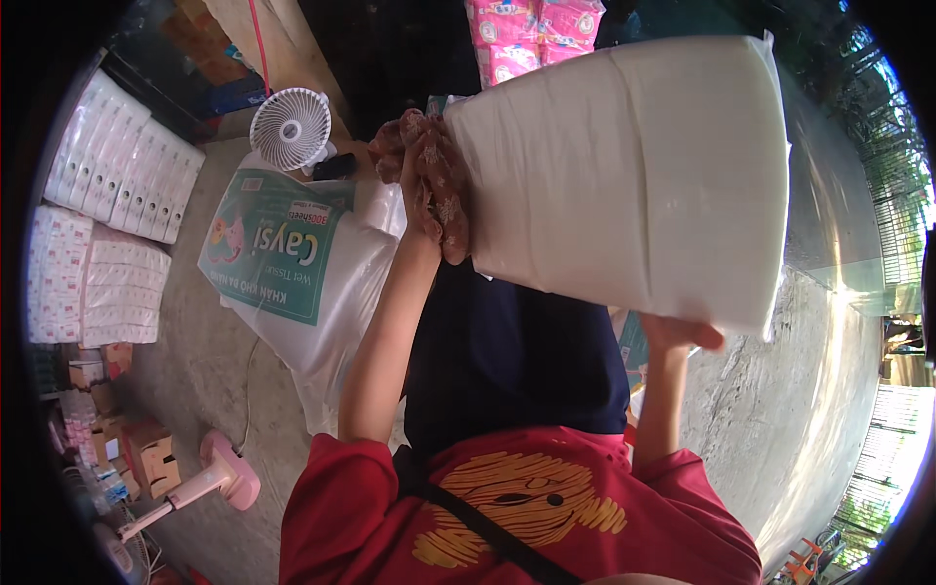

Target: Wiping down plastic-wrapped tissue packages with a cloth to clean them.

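Observation:
A large white block-shaped pack (624, 175) in thin, creased plastic is raised in front of me, tilted, its wide end to the right. My left hand (424, 190) is closed at its narrow left end. Brown patterned cloth (448, 195) is around that hand and hides most of the fingers; whether it is a glove I cannot tell. Under the lower right corner, my right hand (682, 333) supports the pack, its fingers partly behind it. Left of my left forearm stands a big clear plastic bag (341, 312) with a green printed panel.
A white round fan (291, 129) stands beyond the bag, beside a dark flat object (334, 167). Pink packs (536, 39) are stacked ahead. White wrapped packs (122, 161) pile up along the left. A pink-based stand fan (229, 473) lies on the concrete floor (234, 380) near cardboard boxes (154, 458).

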Motion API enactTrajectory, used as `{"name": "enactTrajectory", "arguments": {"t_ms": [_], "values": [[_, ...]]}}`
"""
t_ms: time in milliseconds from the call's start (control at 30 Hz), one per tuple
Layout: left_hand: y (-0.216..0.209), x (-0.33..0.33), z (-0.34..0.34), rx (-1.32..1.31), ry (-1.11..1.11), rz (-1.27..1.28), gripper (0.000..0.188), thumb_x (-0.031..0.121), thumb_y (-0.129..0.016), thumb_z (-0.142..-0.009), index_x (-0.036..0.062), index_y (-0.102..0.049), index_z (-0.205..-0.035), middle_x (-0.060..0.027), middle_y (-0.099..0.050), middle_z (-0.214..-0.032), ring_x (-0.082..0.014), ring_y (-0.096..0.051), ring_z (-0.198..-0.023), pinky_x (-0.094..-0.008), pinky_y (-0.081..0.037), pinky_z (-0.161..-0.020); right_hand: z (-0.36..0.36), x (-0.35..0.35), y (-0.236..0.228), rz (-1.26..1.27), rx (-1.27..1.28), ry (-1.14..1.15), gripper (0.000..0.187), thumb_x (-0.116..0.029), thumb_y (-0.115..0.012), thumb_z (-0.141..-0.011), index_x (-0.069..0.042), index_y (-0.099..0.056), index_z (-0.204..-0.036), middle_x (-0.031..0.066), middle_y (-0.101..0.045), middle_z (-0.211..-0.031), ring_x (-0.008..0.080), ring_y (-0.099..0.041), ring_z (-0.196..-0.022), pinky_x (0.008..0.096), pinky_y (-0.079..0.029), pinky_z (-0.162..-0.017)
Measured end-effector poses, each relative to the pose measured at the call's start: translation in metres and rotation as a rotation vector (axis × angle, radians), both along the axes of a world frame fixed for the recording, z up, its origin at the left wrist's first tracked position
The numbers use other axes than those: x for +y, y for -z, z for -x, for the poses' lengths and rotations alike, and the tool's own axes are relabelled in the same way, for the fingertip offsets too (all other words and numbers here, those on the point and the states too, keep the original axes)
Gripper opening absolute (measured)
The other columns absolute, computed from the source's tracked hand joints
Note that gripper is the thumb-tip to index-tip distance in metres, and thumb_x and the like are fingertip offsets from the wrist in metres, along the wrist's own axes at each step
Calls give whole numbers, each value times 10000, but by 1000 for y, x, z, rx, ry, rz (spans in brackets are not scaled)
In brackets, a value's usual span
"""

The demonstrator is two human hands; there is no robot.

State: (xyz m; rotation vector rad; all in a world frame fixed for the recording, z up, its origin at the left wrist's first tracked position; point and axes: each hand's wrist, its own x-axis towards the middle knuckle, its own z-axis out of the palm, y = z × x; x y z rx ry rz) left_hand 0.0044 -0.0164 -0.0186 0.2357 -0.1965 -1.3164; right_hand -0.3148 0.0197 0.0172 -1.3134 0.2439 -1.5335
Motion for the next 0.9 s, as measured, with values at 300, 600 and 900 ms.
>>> {"name": "enactTrajectory", "arguments": {"t_ms": [300,600,900], "values": [[-16,8,4,-131,93,-52,243,282,-563,-947,108,-615,-1108,0,-619,-1047,-123,-573,-1035,-263,-422,-955,83,-17,-37,-607,229,319,1164,-815,-554,-712,43,-314,-1460,219,-486,-1366,347,-528,-1212,449,-454,-1017],[-46,19,-4,-527,-75,-180,269,219,-593,-935,20,-643,-1109,-55,-657,-1013,-99,-628,-938,-241,-496,-852,80,-7,-15,-975,464,292,786,-381,-672,-817,89,-401,-1386,252,-556,-1255,346,-597,-1107,419,-512,-912],[-65,43,-33,-1029,-233,97,252,132,-501,-977,9,-589,-1179,-107,-576,-1242,-184,-543,-1146,-326,-399,-1035,59,-15,-23,-929,268,188,713,-484,-582,-903,117,-473,-1272,237,-629,-1047,283,-670,-903,360,-566,-781]]}}
